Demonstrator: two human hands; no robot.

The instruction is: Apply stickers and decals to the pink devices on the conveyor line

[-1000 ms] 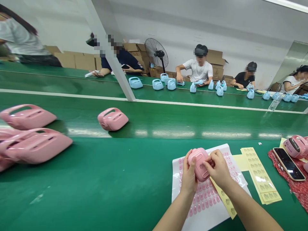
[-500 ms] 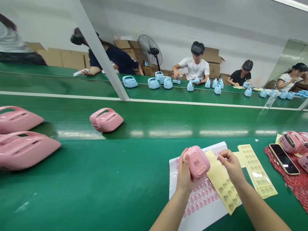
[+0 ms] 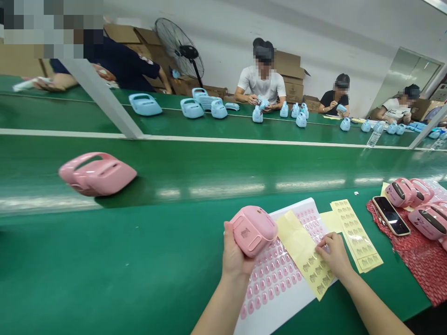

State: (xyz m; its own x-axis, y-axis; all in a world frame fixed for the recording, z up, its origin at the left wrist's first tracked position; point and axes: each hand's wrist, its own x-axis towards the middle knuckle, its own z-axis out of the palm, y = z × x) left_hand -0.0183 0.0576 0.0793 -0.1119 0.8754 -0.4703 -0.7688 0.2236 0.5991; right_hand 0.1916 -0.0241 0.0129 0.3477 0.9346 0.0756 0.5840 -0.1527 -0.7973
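My left hand (image 3: 237, 258) is wrapped round a pink plastic housing (image 3: 253, 232), tilted so that a dark printed mark on its flat face shows. Beside it a yellow sticker sheet (image 3: 291, 232) lies slanted across a white sheet of pink oval stickers (image 3: 270, 272). The yellow sheet's upper part is bare, and several dark-printed labels show on its lower part. My right hand (image 3: 333, 253) is at that sheet's right edge, thumb and forefinger pinched together on it. Whether a label is lifted between the fingertips is hidden.
More yellow sticker sheets (image 3: 356, 232) lie to the right. Beyond them a phone (image 3: 391, 215) and several pink housings (image 3: 401, 191) rest on red bubble wrap (image 3: 415, 260). One pink housing (image 3: 98, 174) sits at the left on the green belt (image 3: 209, 163). Co-workers handle blue housings across it.
My right hand has come down from above onto the yellow sheet. My left hand has turned the pink housing, so more of its side shows. The view has swung right.
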